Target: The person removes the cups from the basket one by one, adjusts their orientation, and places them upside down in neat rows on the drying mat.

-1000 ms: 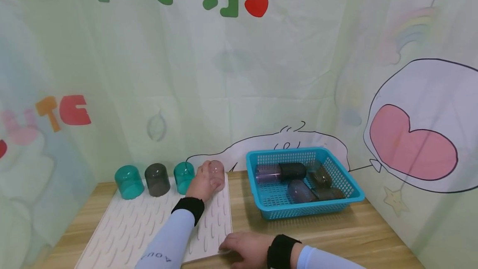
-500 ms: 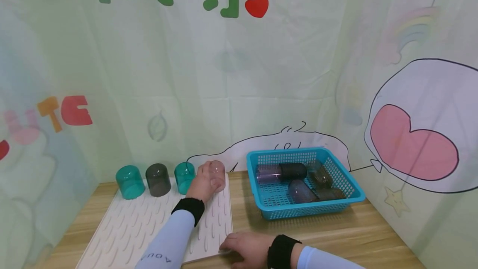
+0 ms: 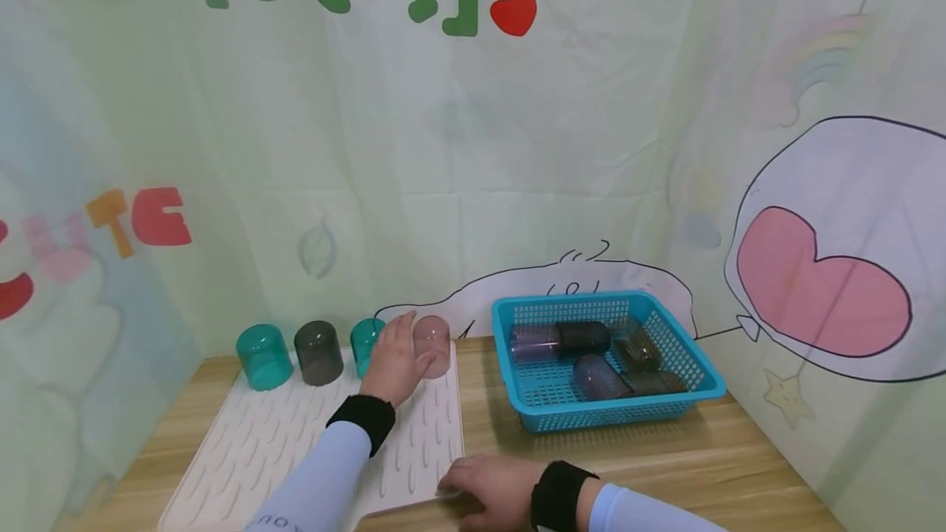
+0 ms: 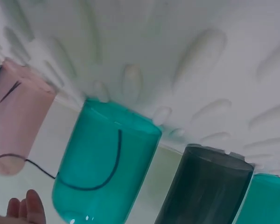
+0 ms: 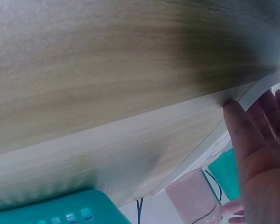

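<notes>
In the head view, my left hand (image 3: 395,364) is between a pink clear cup (image 3: 432,346) and a teal cup (image 3: 363,343), its fingers extended and apart from the pink cup. The pink cup stands upside down at the far right corner of a white ridged mat (image 3: 414,450). Left of the teal cup, a dark grey cup (image 3: 319,353) and another teal cup (image 3: 264,357) complete the row, all upside down. My right hand (image 3: 498,487) rests at the mat's near right corner; in the right wrist view its thumb (image 5: 238,121) touches the mat's edge.
A blue perforated basket (image 3: 621,415) stands on the wooden table (image 3: 739,479) right of the mat. Inside lie a purple cup (image 3: 534,343), a black cup (image 3: 584,337) and several other dark clear cups. A printed curtain (image 3: 591,146) hangs closely behind.
My left hand has let go of the pink cup and drawn slightly left, its fingers straightening. The pink cup stays standing on the mat. The right hand keeps its place.
</notes>
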